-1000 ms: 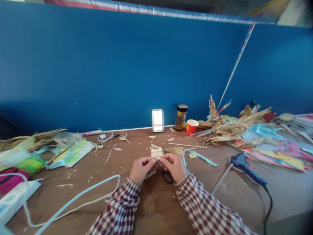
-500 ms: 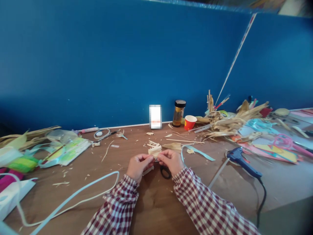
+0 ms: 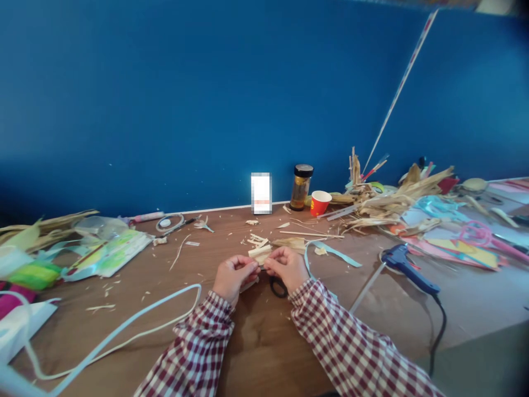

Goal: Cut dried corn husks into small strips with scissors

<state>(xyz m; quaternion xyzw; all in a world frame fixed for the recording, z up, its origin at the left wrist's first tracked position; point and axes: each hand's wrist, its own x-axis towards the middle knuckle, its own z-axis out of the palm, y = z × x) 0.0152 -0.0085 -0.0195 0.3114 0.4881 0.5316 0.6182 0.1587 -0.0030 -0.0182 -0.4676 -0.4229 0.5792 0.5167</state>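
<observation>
Tilting the pale husk piece [image 3: 259, 252] slightly more than before, pinching its near edge with fingers of left hand [image 3: 230, 275] and right hand [image 3: 291, 269]; possibly tearing it by uneven pulling.

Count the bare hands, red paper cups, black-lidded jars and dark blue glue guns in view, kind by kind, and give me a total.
Bare hands: 2, the left hand and the right hand
Red paper cup: 1
Clear cylindrical jar with a black lid: 1
Dark blue plastic glue gun: 1
Total: 5
</observation>
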